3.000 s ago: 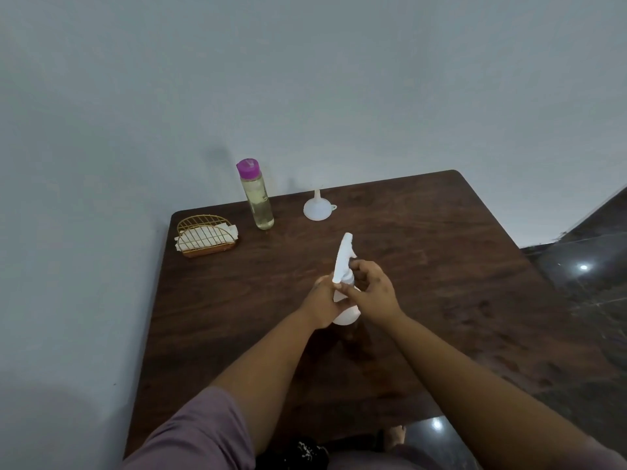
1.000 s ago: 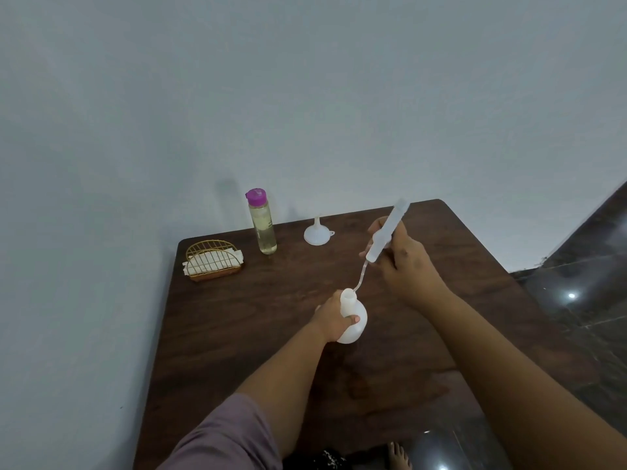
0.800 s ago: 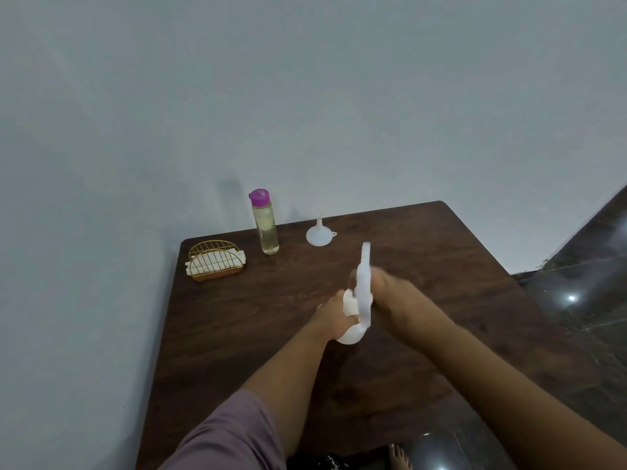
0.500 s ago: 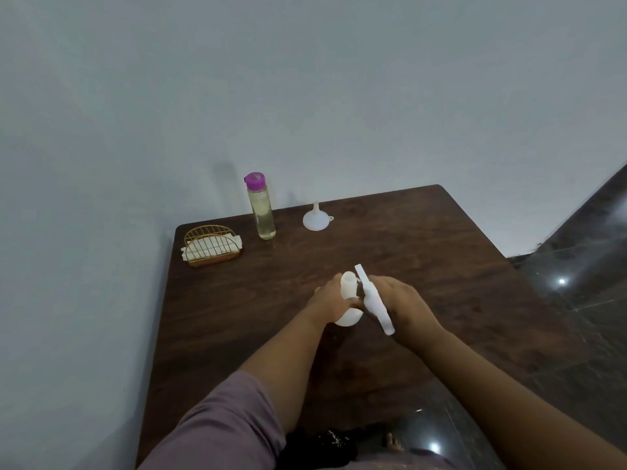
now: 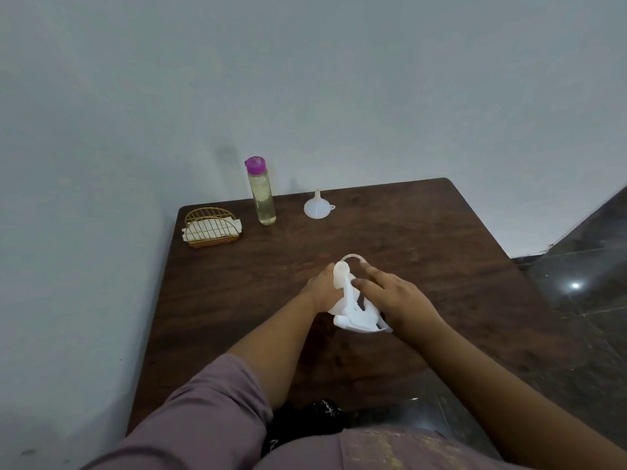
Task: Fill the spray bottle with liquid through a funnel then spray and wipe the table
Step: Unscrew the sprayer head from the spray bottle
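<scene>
A plain home room: wooden counter (image 5: 424,252) against a bare wall (image 5: 305,79), glossy tiled floor (image 5: 583,293) at right.

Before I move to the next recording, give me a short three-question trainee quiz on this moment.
1. True or false: the funnel sits in the neck of the spray bottle.
2. Which hand grips the spray bottle's body?
3. The yellowish liquid bottle wears a cap that is: A green, B purple, C white.

Key: 1 false, it stands apart on the table, spout up. 2 the left hand; the right hand is at the removed sprayer head. 3 B.
</scene>
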Action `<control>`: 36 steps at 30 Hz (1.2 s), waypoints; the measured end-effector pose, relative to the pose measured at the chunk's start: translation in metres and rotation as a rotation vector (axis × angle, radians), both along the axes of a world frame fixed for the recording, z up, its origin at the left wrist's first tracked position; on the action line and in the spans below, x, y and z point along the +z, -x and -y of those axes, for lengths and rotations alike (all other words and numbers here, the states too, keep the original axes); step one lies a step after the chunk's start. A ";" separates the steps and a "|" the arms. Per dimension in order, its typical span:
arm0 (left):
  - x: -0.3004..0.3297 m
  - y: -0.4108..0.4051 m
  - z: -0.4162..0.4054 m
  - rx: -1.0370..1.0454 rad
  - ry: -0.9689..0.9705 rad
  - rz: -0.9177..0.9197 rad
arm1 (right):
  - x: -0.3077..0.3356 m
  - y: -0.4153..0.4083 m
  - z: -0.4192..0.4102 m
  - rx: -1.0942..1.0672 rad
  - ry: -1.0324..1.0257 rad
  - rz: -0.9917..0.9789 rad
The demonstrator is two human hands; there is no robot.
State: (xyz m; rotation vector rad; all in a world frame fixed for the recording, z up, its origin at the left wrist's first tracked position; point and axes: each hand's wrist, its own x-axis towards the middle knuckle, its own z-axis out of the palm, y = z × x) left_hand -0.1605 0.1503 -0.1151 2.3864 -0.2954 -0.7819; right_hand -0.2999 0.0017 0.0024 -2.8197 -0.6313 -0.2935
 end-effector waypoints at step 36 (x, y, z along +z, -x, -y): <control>0.036 0.038 0.002 0.202 0.164 -0.051 | 0.022 0.025 0.043 -0.468 -1.198 -0.172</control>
